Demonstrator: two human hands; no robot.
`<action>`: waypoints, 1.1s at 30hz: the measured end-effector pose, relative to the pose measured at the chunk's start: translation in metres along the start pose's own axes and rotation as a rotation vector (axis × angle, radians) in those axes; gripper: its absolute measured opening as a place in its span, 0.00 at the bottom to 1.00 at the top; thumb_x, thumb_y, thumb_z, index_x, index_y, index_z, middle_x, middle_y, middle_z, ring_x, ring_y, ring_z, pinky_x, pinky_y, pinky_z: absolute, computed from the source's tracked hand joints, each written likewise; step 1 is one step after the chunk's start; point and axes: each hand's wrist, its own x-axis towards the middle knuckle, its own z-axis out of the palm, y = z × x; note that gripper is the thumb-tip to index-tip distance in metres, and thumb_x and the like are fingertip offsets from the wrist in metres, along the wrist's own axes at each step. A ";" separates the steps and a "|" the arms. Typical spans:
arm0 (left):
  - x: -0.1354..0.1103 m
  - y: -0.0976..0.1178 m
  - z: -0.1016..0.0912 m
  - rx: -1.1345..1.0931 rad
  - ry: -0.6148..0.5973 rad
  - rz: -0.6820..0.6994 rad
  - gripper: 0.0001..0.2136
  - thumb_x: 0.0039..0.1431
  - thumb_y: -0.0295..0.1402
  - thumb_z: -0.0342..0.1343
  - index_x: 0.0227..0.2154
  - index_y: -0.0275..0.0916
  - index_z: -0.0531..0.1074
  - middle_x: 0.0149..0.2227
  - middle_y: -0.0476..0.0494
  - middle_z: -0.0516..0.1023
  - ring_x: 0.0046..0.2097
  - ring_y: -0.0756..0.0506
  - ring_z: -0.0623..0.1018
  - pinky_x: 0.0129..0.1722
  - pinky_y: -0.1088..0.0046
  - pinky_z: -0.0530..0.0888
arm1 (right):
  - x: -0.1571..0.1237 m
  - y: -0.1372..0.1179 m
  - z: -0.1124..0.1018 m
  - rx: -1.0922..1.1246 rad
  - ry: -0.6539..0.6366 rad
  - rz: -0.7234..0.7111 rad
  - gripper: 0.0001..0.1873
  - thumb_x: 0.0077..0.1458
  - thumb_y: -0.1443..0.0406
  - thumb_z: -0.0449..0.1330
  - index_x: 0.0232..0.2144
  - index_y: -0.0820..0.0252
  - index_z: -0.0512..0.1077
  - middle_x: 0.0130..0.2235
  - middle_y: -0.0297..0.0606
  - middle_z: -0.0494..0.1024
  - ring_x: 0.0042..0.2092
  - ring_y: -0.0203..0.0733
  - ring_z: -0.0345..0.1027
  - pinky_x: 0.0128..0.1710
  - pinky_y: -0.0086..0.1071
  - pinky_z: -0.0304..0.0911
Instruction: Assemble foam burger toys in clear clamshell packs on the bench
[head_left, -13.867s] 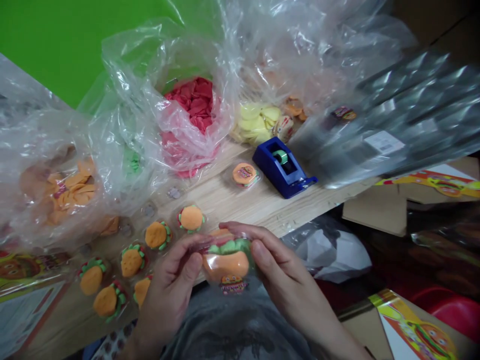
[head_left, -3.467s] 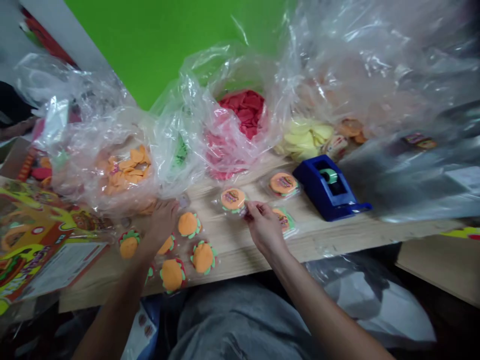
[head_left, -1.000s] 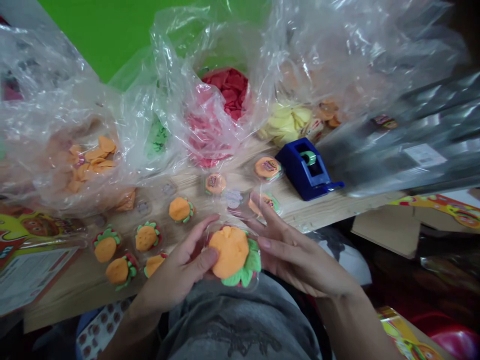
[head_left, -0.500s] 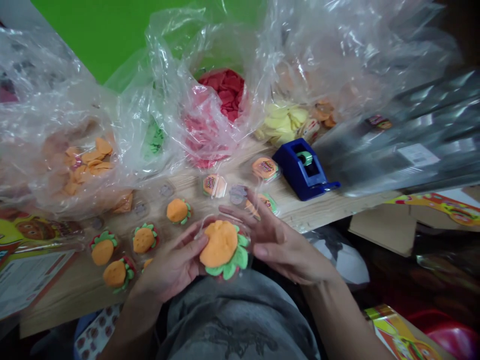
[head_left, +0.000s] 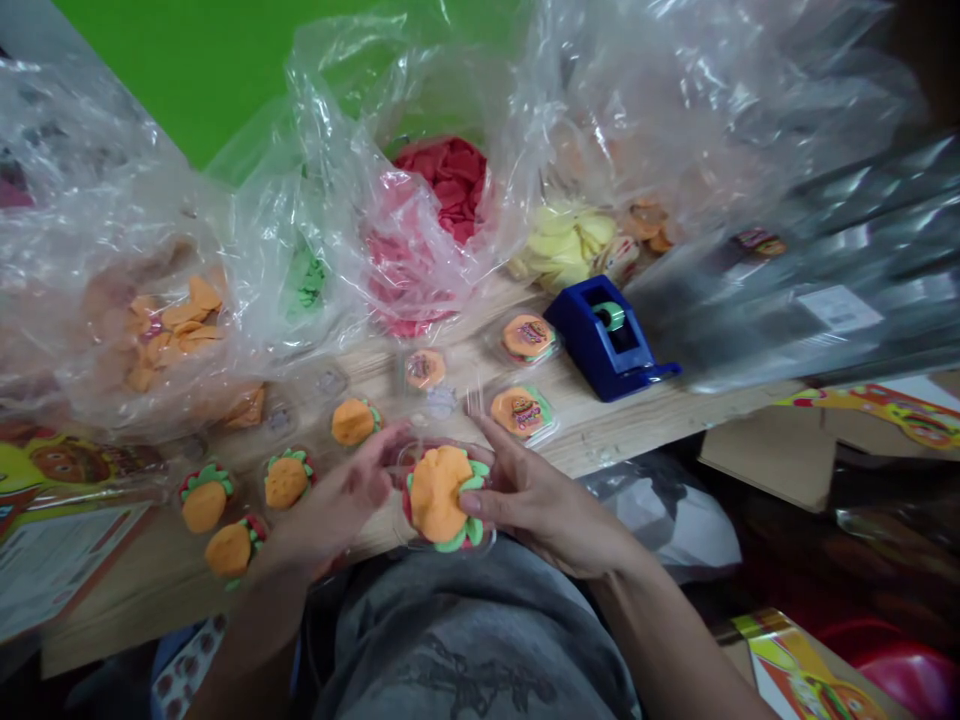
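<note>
A burger-shaped candy (head_left: 436, 497) with an orange bun and a green frilly leaf sits in a clear plastic shell at the table's front edge. My right hand (head_left: 544, 505) grips it from the right, thumb pressed over the green leaf and bun. Just left of the shell, my left hand (head_left: 341, 505) is open and slightly blurred, its fingers apart and holding nothing. Beyond my hands lie packed burgers with printed labels (head_left: 523, 411) (head_left: 527, 338) and a smaller one (head_left: 424, 369). Several unlabelled burgers (head_left: 289, 480) are spread on the left.
A blue tape dispenser (head_left: 604, 340) stands at the right. Behind are plastic bags of red pieces (head_left: 459, 190), yellow pieces (head_left: 566, 245), green pieces (head_left: 309, 275) and orange pieces (head_left: 176, 325). Stacked clear plastic packaging (head_left: 787, 300) is at far right; a cardboard box (head_left: 765, 460) is below the table edge.
The burger candy has passed from my left hand's grip into my right hand's. My left hand has drawn away to the left with its fingers opened.
</note>
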 end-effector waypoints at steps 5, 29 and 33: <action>0.020 -0.007 0.001 -0.108 0.131 -0.007 0.17 0.54 0.44 0.57 0.42 0.38 0.73 0.44 0.43 0.77 0.50 0.43 0.73 0.54 0.66 0.66 | 0.001 0.013 -0.007 -0.053 0.107 0.072 0.60 0.39 0.68 0.71 0.64 0.51 0.35 0.52 0.40 0.72 0.38 0.34 0.72 0.32 0.26 0.67; -0.052 -0.047 -0.016 0.736 -0.280 -0.072 0.39 0.33 0.41 0.70 0.53 0.47 0.62 0.62 0.37 0.56 0.63 0.30 0.54 0.60 0.46 0.53 | -0.021 0.049 -0.022 -0.091 0.085 0.284 0.25 0.35 0.61 0.72 0.39 0.62 0.75 0.29 0.31 0.76 0.28 0.29 0.68 0.25 0.20 0.62; -0.044 -0.060 -0.006 0.697 -0.132 -0.003 0.32 0.42 0.41 0.66 0.50 0.43 0.59 0.62 0.31 0.55 0.63 0.33 0.55 0.60 0.47 0.53 | -0.019 0.038 -0.025 -0.019 0.081 0.289 0.27 0.41 0.61 0.70 0.45 0.62 0.71 0.37 0.37 0.76 0.29 0.31 0.72 0.23 0.20 0.65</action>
